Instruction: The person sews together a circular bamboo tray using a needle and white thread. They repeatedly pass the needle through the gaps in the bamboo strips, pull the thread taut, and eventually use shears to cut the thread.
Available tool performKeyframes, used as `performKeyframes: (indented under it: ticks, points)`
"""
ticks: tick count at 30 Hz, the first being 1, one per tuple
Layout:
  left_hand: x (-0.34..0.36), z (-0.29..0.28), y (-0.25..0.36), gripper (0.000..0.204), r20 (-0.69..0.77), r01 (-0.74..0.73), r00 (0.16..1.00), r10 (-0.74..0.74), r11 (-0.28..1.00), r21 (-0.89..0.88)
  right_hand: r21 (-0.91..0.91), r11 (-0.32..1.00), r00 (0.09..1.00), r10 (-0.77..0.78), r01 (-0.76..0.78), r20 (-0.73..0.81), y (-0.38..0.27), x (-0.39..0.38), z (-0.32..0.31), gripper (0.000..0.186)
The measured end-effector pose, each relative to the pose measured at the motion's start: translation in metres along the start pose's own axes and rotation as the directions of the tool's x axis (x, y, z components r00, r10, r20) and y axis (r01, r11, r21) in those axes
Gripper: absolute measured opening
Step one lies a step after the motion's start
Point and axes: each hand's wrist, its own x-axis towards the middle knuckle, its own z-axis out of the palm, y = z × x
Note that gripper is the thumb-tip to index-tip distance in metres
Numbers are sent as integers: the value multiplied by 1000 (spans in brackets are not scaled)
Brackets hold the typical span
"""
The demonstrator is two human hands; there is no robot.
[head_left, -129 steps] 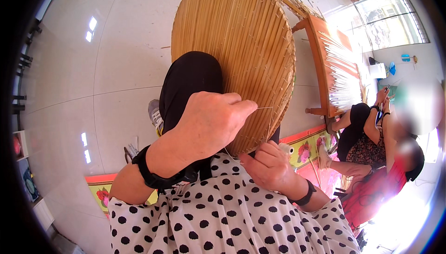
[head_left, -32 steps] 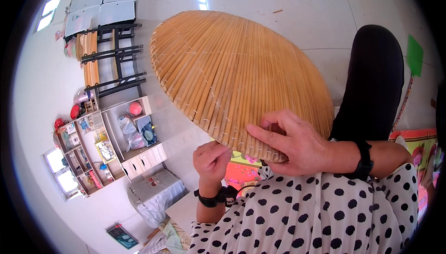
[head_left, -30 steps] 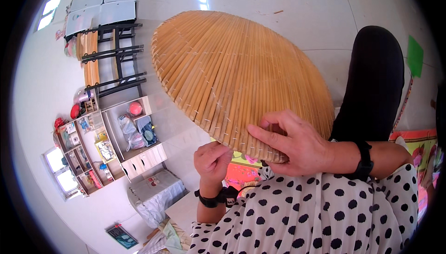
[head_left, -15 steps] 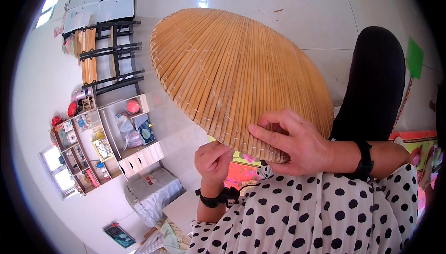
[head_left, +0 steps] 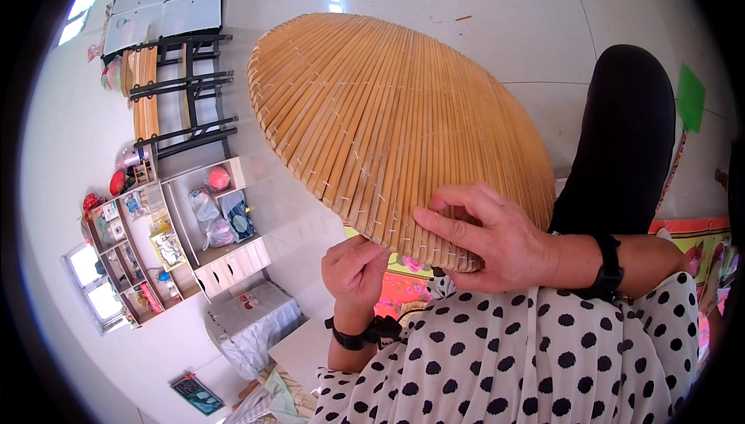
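Observation:
A wide conical bamboo hat [head_left: 403, 121], made of narrow tan strips with rows of pale stitches, is tilted in front of my body. My right hand [head_left: 497, 230] grips its near rim, the thumb and fingers bent over the outer face and the rest of the hand at the edge. Just left of there, my left hand [head_left: 355, 270] is closed in a pinch at the rim, its fingertips partly behind the edge. Whatever lies between those fingertips is too small or hidden to make out. The hat's inner side is out of sight.
Beyond the hat lies a pale tiled floor [head_left: 497, 36] with small scraps. My dark-clad knee [head_left: 628, 129] rises at right, near a green fly swatter [head_left: 690, 98]. Red floral cloth [head_left: 698, 238] lies beside me. Shelves [head_left: 174, 230] and a black-legged folding table [head_left: 186, 90] stand at left.

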Motion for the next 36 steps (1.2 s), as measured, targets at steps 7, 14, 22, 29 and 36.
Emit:
performKeyframes:
  ticks: [7, 14, 22, 29, 36]
  points:
    - [2, -1, 3, 14, 11, 21, 1000, -22, 1000, 7, -1, 1000, 1000, -4, 4, -8, 0, 0, 1, 73]
    - [9, -6, 3, 13, 85, -30, 996, 24, 997, 75, -2, 1000, 1000, -14, 13, -14, 1, 1, 0, 72]
    - [11, -5, -4, 11, 90, -29, 995, 32, 999, -27, -14, 1000, 1000, -14, 13, -28, 2, 0, 1, 68]
    - [10, -7, -2, 12, 105, 10, 994, -4, 998, -57, -32, 999, 1000, -19, 19, -15, 0, 1, 1, 68]
    - [9, -5, -3, 12, 88, 1, 996, 4, 998, -57, -32, 999, 1000, -20, 19, -13, 1, 1, 0, 69]
